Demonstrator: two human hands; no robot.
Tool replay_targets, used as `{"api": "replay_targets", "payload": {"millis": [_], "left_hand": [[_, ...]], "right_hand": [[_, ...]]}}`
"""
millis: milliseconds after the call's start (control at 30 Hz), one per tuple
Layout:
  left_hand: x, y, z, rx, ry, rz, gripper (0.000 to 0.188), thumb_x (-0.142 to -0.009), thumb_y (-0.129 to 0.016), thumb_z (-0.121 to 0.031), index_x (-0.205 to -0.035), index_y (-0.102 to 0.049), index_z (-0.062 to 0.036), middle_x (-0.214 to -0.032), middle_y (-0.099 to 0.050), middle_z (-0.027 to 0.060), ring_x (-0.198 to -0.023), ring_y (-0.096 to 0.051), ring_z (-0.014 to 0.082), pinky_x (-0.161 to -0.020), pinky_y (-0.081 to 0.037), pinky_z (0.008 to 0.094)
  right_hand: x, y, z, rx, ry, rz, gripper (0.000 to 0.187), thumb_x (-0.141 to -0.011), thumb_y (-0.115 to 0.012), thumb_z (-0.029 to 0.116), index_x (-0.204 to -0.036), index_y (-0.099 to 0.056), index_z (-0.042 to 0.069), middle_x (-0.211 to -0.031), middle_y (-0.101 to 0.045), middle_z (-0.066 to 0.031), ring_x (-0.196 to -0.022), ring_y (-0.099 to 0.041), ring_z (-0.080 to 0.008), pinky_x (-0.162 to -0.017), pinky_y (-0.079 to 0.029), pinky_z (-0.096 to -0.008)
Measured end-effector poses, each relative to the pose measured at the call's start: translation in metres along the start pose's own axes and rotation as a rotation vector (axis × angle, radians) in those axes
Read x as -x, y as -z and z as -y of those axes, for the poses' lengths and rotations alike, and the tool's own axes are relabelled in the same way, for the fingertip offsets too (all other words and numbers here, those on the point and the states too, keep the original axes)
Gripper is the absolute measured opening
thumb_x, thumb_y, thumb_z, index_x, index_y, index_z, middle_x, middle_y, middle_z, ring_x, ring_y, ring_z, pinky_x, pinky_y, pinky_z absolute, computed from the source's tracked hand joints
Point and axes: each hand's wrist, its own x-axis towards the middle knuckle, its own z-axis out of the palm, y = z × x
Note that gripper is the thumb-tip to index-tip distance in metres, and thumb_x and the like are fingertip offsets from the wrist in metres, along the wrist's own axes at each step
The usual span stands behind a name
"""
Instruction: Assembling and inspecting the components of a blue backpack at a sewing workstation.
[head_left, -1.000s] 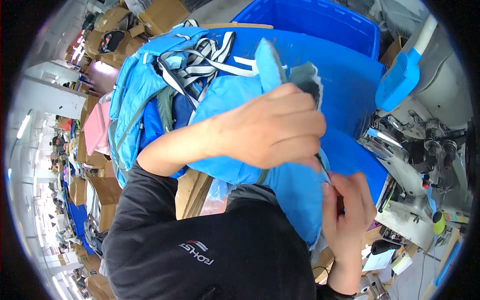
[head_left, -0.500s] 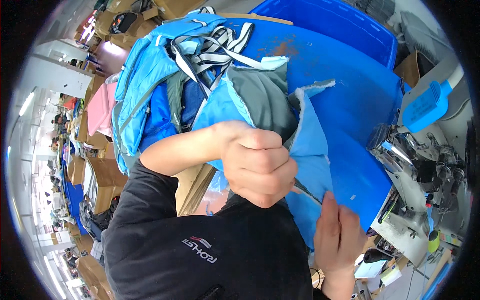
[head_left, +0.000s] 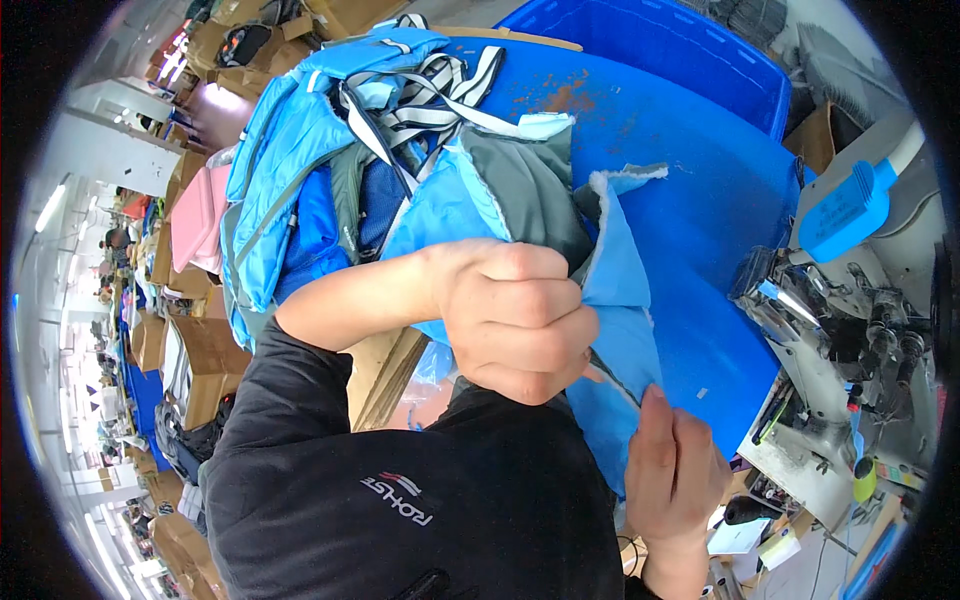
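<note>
My left hand is closed in a fist around the gathered edge of a light-blue fabric piece with a grey lining. Lower right, my right hand pinches the same piece's edge between thumb and fingers. Between the two hands a narrow dark seam edge shows. Raw, frayed white edges run along the panels, which lie partly on the blue tabletop. What sits inside my left fist is hidden. Past my left forearm lies a light-blue backpack with black-and-white straps.
At the far side stands a blue plastic bin. A sewing machine with a light-blue paddle-shaped piece occupies the right. Pink folded cloth and cardboard boxes are at left. Reddish-brown crumbs dot the tabletop.
Almost nothing differs. My left fist has tilted very slightly and the fabric edge between my hands has shifted a little; both hands keep their hold.
</note>
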Motion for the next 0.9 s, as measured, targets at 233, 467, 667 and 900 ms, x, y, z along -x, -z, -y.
{"api": "replay_targets", "payload": {"millis": [233,467,667,900], "left_hand": [[-0.032,-0.006,0.024,0.208,0.244,0.200,0.016,-0.080,-0.070,-0.019,-0.082,-0.058,-0.0093,-0.088,-0.059,0.0057,-0.078,-0.053,0.0227,-0.070,-0.043,0.0373],[-0.051,-0.049,0.090,0.571,0.342,0.597,0.016,-0.086,-0.066,-0.025,-0.086,-0.069,-0.0089,-0.090,-0.059,0.0026,-0.093,-0.055,0.0245,-0.093,-0.038,0.0402],[-0.050,-0.106,0.106,0.754,0.467,0.677,0.026,-0.087,-0.070,-0.031,-0.089,-0.070,-0.0047,-0.091,-0.065,0.0081,-0.095,-0.058,0.0274,-0.091,-0.042,0.0408],[-0.047,-0.150,0.117,0.993,0.683,0.820,0.035,-0.090,-0.069,-0.034,-0.095,-0.068,0.0000,-0.087,-0.067,0.0146,-0.082,-0.064,0.0274,-0.071,-0.050,0.0372]], "right_hand": [[-0.005,-0.016,-0.020,-0.232,-0.272,-0.031,0.015,-0.088,-0.066,0.001,-0.102,-0.065,0.002,-0.079,-0.060,-0.0088,-0.053,-0.055,-0.0191,-0.048,-0.043,-0.0288],[0.003,-0.042,-0.039,-0.797,-0.719,-0.159,0.011,-0.096,-0.062,0.007,-0.103,-0.065,0.000,-0.070,-0.058,0.0021,-0.057,-0.043,-0.0014,-0.049,-0.033,-0.0200],[0.010,-0.045,-0.057,-1.051,-0.892,-0.268,0.016,-0.098,-0.061,0.007,-0.110,-0.067,-0.001,-0.081,-0.063,0.0043,-0.067,-0.046,0.0000,-0.060,-0.035,-0.0163],[0.017,-0.045,-0.074,-1.199,-0.950,-0.288,0.023,-0.099,-0.060,0.014,-0.115,-0.066,-0.002,-0.099,-0.070,-0.0028,-0.084,-0.059,-0.0056,-0.078,-0.047,-0.0208]]}}
